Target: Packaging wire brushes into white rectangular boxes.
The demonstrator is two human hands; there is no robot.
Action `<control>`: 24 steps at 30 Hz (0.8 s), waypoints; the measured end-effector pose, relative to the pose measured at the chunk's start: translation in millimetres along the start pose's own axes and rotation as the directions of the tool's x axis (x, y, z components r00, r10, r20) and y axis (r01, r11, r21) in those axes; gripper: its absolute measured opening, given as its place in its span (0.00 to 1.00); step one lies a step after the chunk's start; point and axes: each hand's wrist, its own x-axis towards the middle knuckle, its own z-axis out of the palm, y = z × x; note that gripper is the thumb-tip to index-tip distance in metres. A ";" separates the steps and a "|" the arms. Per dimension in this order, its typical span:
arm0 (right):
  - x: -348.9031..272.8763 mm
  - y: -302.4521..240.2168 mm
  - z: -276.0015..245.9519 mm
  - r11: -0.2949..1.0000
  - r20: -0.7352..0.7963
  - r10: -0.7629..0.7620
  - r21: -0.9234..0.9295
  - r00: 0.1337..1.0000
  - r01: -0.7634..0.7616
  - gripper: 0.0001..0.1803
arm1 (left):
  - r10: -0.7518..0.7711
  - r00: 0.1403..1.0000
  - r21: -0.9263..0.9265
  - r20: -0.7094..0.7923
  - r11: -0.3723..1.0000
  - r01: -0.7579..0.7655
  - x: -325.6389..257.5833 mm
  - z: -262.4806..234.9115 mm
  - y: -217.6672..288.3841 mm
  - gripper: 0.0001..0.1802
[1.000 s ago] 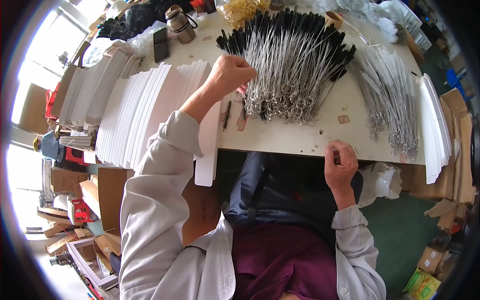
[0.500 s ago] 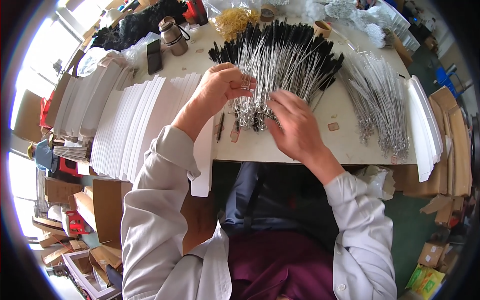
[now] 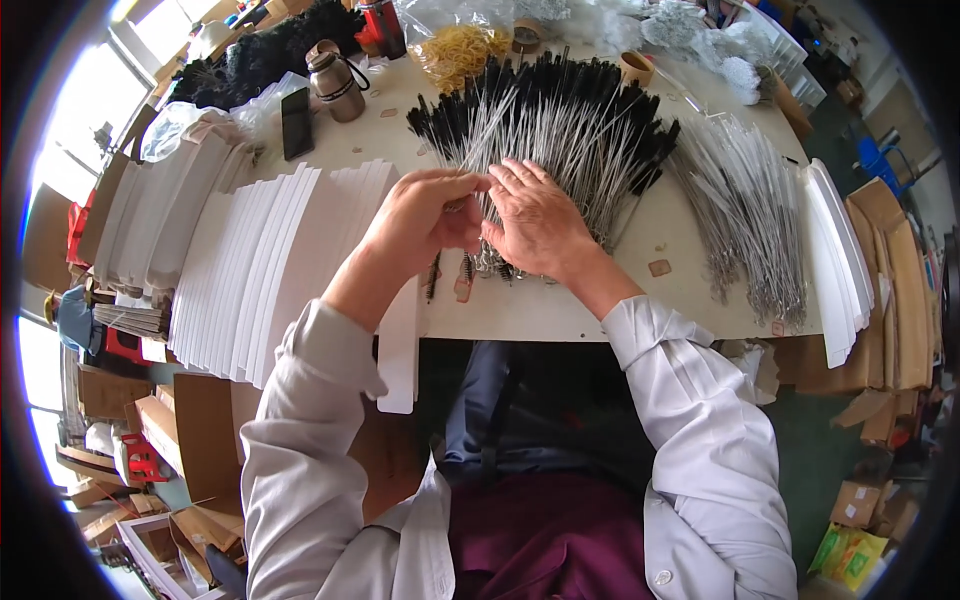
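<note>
A large fanned pile of wire brushes with black bristle ends lies on the table in front of me, the bristles pointing away and the looped wire ends towards me. Over its left near side, my left hand is closed with bent fingers; bits of metal wire show between them, like brush handle loops, though most of what it holds is hidden. My right hand lies over the near loops with its fingers stretched out flat, their tips touching or nearly touching the left fingertips.
Wire brushes with pale bristles lie at right, beside folded white card strips. Rows of white card boxes stand at left. Behind are a phone, a steel flask, a bag of yellow rubber bands and a tape roll.
My right hand has moved left and flattened against my left fingertips. The left hand has dropped slightly nearer to me, and its wire loops are now mostly covered.
</note>
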 end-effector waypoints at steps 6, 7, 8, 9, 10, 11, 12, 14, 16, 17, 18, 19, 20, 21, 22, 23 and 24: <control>1.3 1.3 2.8 0.999 -0.008 0.032 -0.011 0.999 -0.032 0.37 | 0.028 0.999 0.048 0.026 0.998 -0.030 -75.2 5.2 -9.9 0.14; 3.3 1.2 -0.6 0.994 -0.046 0.040 0.107 0.998 -0.035 0.34 | 0.021 1.000 0.080 0.013 0.997 -0.022 -83.1 4.7 -10.9 0.14; 2.5 0.9 -4.1 0.974 -0.082 0.054 0.223 0.995 -0.034 0.32 | 0.020 1.000 0.081 0.008 0.996 -0.020 -86.4 5.9 -12.5 0.14; -5.2 4.1 -10.9 0.927 -0.147 0.091 0.373 0.985 -0.030 0.28 | 0.048 0.999 0.130 0.009 0.990 -0.049 -88.4 9.5 -15.2 0.14; -12.7 0.1 -23.5 0.855 -0.198 0.130 0.518 0.972 -0.009 0.28 | 0.077 0.997 0.175 0.004 0.982 -0.076 -91.5 11.9 -19.0 0.14; -25.9 -4.5 -35.0 0.586 -0.080 0.219 0.808 0.972 -0.066 0.27 | 0.078 0.997 0.219 0.026 0.972 -0.082 -89.1 14.9 -21.0 0.14; -38.0 -10.9 -49.0 0.217 0.063 0.252 0.969 0.966 -0.120 0.26 | 0.070 0.997 0.214 0.016 0.974 -0.072 -90.3 18.0 -24.1 0.14; -57.6 -15.0 -80.2 -0.055 0.183 0.268 0.983 0.946 -0.174 0.24 | -0.025 0.996 0.309 0.086 0.951 -0.003 -88.2 24.8 -34.1 0.13; -76.1 -11.9 -89.3 -0.328 0.298 0.263 0.922 0.918 -0.205 0.21 | -0.026 0.988 0.401 0.152 0.915 -0.037 -85.3 36.3 -50.1 0.13; -84.8 -7.9 -89.5 -0.370 0.330 0.311 0.906 0.891 -0.207 0.18 | -0.011 0.984 0.472 0.178 0.878 -0.075 -83.8 44.8 -54.7 0.13; -93.1 -6.8 -89.6 -0.412 0.364 0.356 0.888 0.861 -0.205 0.16 | 0.003 0.979 0.538 0.205 0.835 -0.115 -83.0 53.0 -58.1 0.13; -98.9 -9.7 -94.4 -0.386 0.383 0.452 0.898 0.806 -0.210 0.12 | -0.014 0.977 0.537 0.213 0.837 -0.105 -81.6 58.3 -62.6 0.13; -108.5 -6.2 -95.3 -0.414 0.394 0.458 0.888 0.797 -0.201 0.12 | -0.034 0.971 0.531 0.238 0.842 -0.101 -80.5 63.0 -67.2 0.14; -118.6 -4.4 -95.8 -0.421 0.389 0.473 0.888 0.791 -0.185 0.13 | -0.053 0.963 0.524 0.263 0.846 -0.097 -79.9 66.9 -71.4 0.16; -128.3 -1.9 -97.1 -0.427 0.381 0.487 0.889 0.786 -0.166 0.13 | -0.066 0.961 0.525 0.270 0.846 -0.089 -79.8 70.6 -73.0 0.16; -137.5 2.0 -97.5 -0.432 0.386 0.496 0.887 0.778 -0.165 0.13 | -0.143 0.950 0.353 0.278 0.935 0.037 -80.2 72.8 -73.5 0.18; -146.1 6.6 -97.2 -0.425 0.373 0.503 0.892 0.780 -0.152 0.14 | -0.216 0.930 0.168 0.297 0.971 0.171 -80.3 74.4 -73.9 0.21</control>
